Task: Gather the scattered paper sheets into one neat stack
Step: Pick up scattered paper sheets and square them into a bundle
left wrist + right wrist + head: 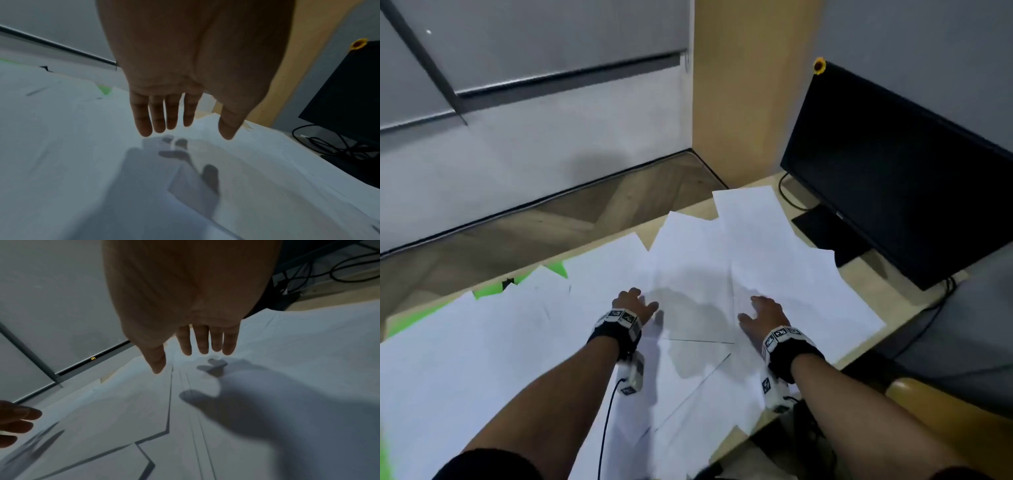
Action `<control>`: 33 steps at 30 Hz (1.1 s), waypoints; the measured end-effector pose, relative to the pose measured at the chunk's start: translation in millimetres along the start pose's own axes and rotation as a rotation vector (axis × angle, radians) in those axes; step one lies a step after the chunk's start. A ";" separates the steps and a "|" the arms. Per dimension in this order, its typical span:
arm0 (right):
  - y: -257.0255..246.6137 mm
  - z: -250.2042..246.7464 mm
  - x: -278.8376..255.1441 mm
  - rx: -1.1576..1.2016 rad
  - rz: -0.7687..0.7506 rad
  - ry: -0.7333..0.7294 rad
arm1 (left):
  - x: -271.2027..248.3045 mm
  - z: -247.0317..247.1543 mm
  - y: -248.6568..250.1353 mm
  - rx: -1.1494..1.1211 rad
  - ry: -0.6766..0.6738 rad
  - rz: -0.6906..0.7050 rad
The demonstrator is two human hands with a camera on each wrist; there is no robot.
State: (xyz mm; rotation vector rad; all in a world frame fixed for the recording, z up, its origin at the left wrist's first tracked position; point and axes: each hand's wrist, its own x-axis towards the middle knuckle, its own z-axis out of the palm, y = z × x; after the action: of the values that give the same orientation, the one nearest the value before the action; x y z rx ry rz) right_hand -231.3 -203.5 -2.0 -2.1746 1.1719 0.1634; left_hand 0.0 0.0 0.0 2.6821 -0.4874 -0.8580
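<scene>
Both hands out over the papers, palms down, empty: left hand (635, 305) and right hand (765, 317) sit side by side with a gap of bare sheet between them, fingers straight and loosely spread, thumbs turned inward. Wrist views show the fingertips (158, 128) just above the paper, each hand with its shadow cast beneath; contact not confirmed, so hovering or barely touching. Paper sheets (688, 267) unstacked: white, plain, overlapping at odd angles across most of the desk (859, 284), from the near left edge to the far right, where the farthest sheet lies close to the monitor (893, 178) stand. Several corners overhang the desk's far and near edges. Bits of green tape (556, 269) show between sheets on the far left. Surfaces mostly flat, slight waviness near the right; edges read as thin dark lines where one sheet overlaps another. Judgement: gathering is at its very start, nothing collected. Next move likely calls for pressing flat palms onto the outer sheets and sweeping inward toward the middle, lightly enough that sheets slide over each other without creasing, minding the overhanging ones that could slip to the floor.
</scene>
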 end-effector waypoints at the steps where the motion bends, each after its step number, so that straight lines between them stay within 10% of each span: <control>1: 3.5 -0.4 2.9 -0.013 0.000 0.010 | -0.6 3.2 5.1 0.017 0.005 -0.011; 19: 16.1 5.6 29.7 -0.256 -0.004 -0.114 | -28.7 69.6 35.5 -0.168 0.059 -0.119; 28: 14.5 -6.5 48.7 0.468 0.279 -0.170 | -64.1 68.0 40.2 -0.166 -0.185 0.001; 33: 33.0 13.0 51.5 0.330 0.208 -0.192 | -84.4 67.8 4.9 -0.168 -0.173 -0.054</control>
State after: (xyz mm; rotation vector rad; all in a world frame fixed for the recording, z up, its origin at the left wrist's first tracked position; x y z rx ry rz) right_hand -224.3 -244.6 -48.5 -1.7117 1.2176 0.2435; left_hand -106.4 18.1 -8.7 2.4910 -0.3633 -1.1011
